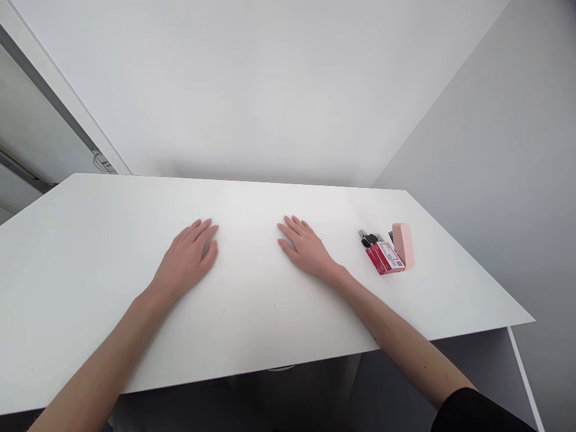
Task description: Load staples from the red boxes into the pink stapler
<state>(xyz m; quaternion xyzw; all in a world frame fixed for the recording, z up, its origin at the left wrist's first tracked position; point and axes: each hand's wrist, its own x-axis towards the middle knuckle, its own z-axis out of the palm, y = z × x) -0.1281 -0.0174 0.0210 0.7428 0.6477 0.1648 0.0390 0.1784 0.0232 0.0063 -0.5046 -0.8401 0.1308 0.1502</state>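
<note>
Palm down on the white table [252, 282], my left hand [186, 258] rests left of the middle with its fingers stretched out. My right hand [308, 247] lies flat to the right of the middle, fingers spread. Neither hand holds anything, and a stretch of tabletop lies between them. To the right of my right hand, apart from it, sits a small group: a red and white box [385, 258], a pink case or block [404, 246] standing at its right side, and keys [369, 239] with black parts behind the box. Something dark behind them is partly hidden.
A white wall [261, 90] rises behind the table's far edge, and a grey wall [508, 180] stands along the right. At the far left is a frame with a cable [99, 161] near the table's corner. The table's front edge runs below my forearms.
</note>
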